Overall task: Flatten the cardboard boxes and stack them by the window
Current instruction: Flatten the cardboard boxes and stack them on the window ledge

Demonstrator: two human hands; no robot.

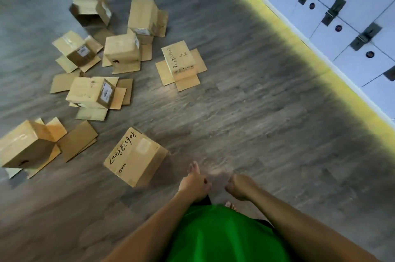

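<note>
Both your hands hang low in front of your green shirt (224,238), close together but not touching, and neither holds anything. Your left hand (195,182) shows its back, with one finger or the thumb stretched forward toward the floor and the rest folded under; motion blur blocks a finer reading. Your right hand (239,186) has its fingers curled inward in a loose fist, empty.

Nearest box (135,156): on the wood floor (245,112) just ahead and left of your left hand, apart from it, still full-shaped, handwritten digits across the top face, small printed logo near one corner.

Box at far left (26,146): upright, flaps splayed on the floor around it.

Box with digits and a barcode (179,62): further out, standing alone, four flaps spread flat around its base.

Cluster of boxes (102,48): upper left, about five, all unflattened, flaps open, some touching or overlapping. One lies tipped with its open side showing.

White lockers (352,16) run along the upper right, with a yellow strip (299,48) along their base.
</note>
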